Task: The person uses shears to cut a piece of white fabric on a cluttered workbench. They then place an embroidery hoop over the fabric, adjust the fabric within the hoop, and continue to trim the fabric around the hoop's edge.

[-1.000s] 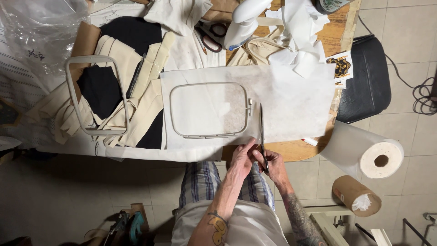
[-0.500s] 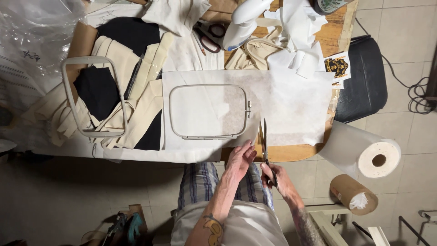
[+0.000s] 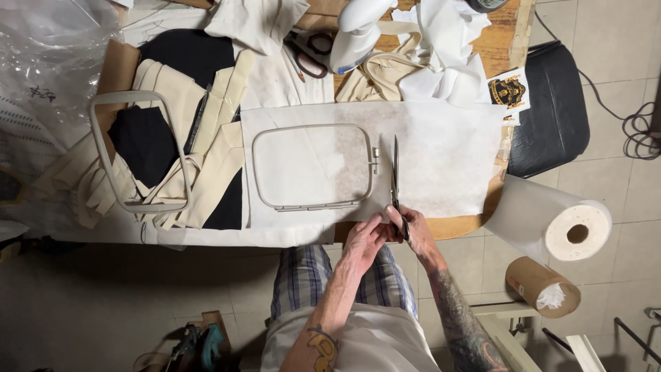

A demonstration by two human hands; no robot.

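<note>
Scissors (image 3: pixel 395 180) lie w/ blades pointing away from the person, up across a white stabilizer sheet (image 3: pixel 441 148) on the wooden worktop (image 3: pixel 454 226). Right hand (image 3: pixel 412 231) has its fingers curled thru the scissor handles at the sheet's near edge. Left hand (image 3: pixel 365 238) is just beside it, fingers pinching the near edge of the sheet, touching or nearly touching the right hand. Blades look close together; can't tell if fully closed.

Just left of the blades, a grey rectangular embroidery hoop (image 3: pixel 313 167) w/ rounded corners sits on the same sheet, its clamp screw on the side facing the scissors. Further left a 2nd, empty hoop frame (image 3: pixel 134 151) rests tilted on a pile of cream fabric strips (image 3: pixel 206 158) and black fabric (image 3: pixel 144 141).

At the far side of the worktop: another pair of scissors w/ dark red handles (image 3: pixel 310 55), a white iron-like appliance (image 3: pixel 358 31), crumpled white cloth (image 3: pixel 441 48), and a small printed patch card (image 3: pixel 508 89). Clear plastic wrap (image 3: pixel 48 48) bunches at top left.

Right of the worktop stands a black padded stool (image 3: pixel 551 110). Near it, on the tiled floor, a white paper roll (image 3: pixel 558 224) and a smaller brown-cored roll (image 3: pixel 540 286). Person wears plaid shorts (image 3: pixel 310 275); both forearms are tattooed.
</note>
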